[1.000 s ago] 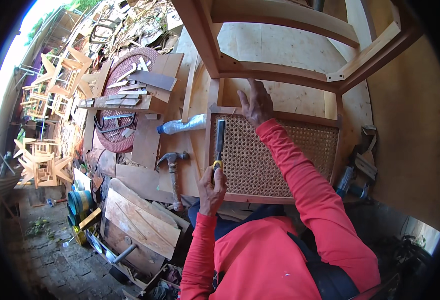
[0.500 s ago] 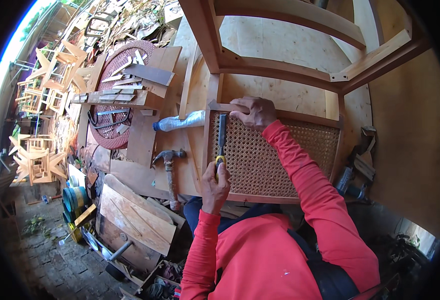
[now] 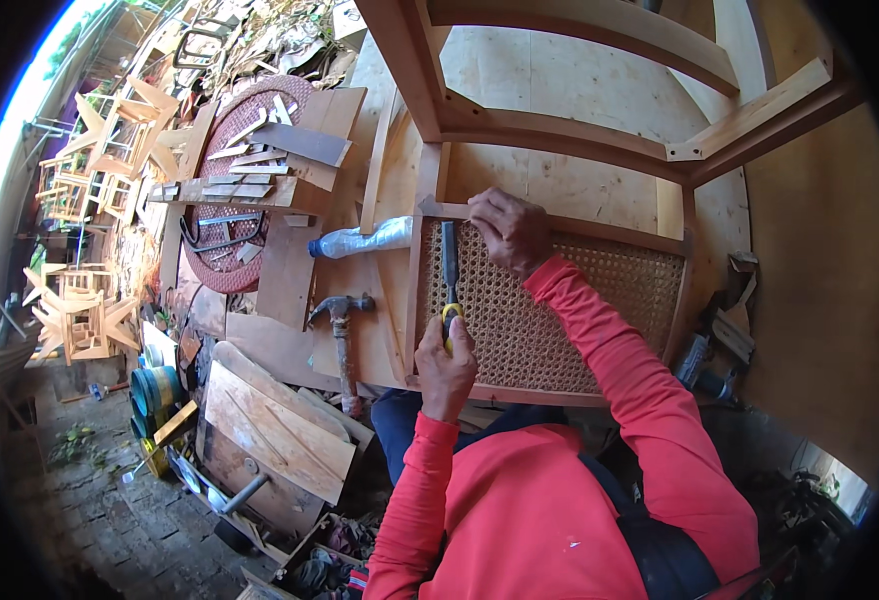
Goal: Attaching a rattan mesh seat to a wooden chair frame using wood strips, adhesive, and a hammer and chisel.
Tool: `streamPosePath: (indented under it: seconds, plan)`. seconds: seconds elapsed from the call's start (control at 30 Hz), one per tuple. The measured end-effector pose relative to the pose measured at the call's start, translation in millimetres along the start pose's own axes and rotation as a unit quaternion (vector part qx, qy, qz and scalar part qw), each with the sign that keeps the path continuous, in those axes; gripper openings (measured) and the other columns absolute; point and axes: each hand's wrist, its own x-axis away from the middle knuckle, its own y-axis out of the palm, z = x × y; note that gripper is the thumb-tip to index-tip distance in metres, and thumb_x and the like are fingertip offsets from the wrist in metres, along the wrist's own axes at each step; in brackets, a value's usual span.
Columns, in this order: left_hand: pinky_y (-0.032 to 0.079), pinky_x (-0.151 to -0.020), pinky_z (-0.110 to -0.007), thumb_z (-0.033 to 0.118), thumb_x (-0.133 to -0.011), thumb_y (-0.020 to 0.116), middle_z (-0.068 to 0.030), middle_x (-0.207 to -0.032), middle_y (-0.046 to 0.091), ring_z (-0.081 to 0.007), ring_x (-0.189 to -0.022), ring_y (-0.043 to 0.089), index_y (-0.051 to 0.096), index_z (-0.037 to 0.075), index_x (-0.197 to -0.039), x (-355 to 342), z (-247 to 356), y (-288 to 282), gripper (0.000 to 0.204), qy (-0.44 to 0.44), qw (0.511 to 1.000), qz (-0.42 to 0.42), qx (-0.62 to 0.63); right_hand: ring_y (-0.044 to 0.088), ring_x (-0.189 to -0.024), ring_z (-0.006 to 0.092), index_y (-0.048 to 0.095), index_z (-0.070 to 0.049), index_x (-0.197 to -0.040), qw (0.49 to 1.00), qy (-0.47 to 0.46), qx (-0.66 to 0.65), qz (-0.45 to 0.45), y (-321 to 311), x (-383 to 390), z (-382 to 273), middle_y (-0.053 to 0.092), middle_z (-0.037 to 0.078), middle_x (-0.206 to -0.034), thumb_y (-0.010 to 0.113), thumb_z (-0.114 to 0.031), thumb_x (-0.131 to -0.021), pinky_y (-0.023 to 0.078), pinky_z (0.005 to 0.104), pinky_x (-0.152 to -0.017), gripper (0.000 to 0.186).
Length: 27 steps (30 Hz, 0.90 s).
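My left hand (image 3: 446, 368) is closed around the yellow and black handle of a chisel (image 3: 450, 262). The chisel's flat metal blade points away from me over the left part of a woven cane panel (image 3: 545, 325), its tip close to the far rail. A wooden frame (image 3: 615, 232) surrounds the panel. At that far rail, right of the chisel tip, my right hand (image 3: 513, 235) has its fingers curled and pinched together at the rail's inner edge. Whatever lies between those fingertips is hidden.
A claw hammer (image 3: 341, 345) and a plastic bottle (image 3: 365, 240) lie left of the panel. Beyond it stands a wooden chair frame (image 3: 560, 135). Thin wood strips rest on a plank (image 3: 225, 193) at the left. A power tool (image 3: 705, 368) lies to the right.
My left hand and the chisel have shifted slightly to the right. My right hand's fingers have drawn from lying over the rail into a tighter curl at its edge.
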Motion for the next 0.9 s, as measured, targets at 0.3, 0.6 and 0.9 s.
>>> streamPosePath:
  seconds: [0.3, 0.6, 0.9]
  plan:
    - [0.036, -0.045, -0.022, 0.031, -0.114, 0.052, 0.0008, -0.078, 0.055, -0.0056, -0.056, 0.049, 0.064, 0.004, -0.112, 7, 2, -36, 0.029, -0.140, 0.956, -0.058, 0.252, 0.076, -0.087, 0.0362, 0.056, -0.012, -0.131, 0.964, 0.262, -0.005, 0.036, 14, -15, 7, 0.077, 0.017, -0.106, 0.065, -0.047, -0.101, 0.061, 0.0465, -0.077, 0.047]
    - [0.041, -0.052, -0.026, 0.026, -0.113, 0.054, 0.0004, -0.071, 0.056, -0.0068, -0.061, 0.053, 0.059, 0.003, -0.090, -4, -8, -26, 0.033, 0.010, 0.999, -0.037, 0.019, 0.074, -0.098, 0.0331, 0.070, -0.009, -0.118, 0.970, 0.154, 0.031, -0.183, -11, -11, 4, 0.076, 0.010, -0.108, 0.068, -0.037, -0.098, 0.060, 0.0432, -0.085, 0.034]
    - [0.037, -0.042, -0.027, 0.030, -0.112, 0.056, 0.0001, -0.066, 0.056, -0.0065, -0.047, 0.049, 0.061, 0.006, -0.092, -26, -18, -34, 0.032, 0.006, 0.997, -0.068, -0.035, 0.072, -0.081, 0.0360, 0.066, -0.008, -0.102, 0.991, 0.087, 0.039, -0.098, -4, -4, 5, 0.069, 0.012, -0.092, 0.063, -0.021, -0.094, 0.060, 0.0488, -0.071, 0.015]
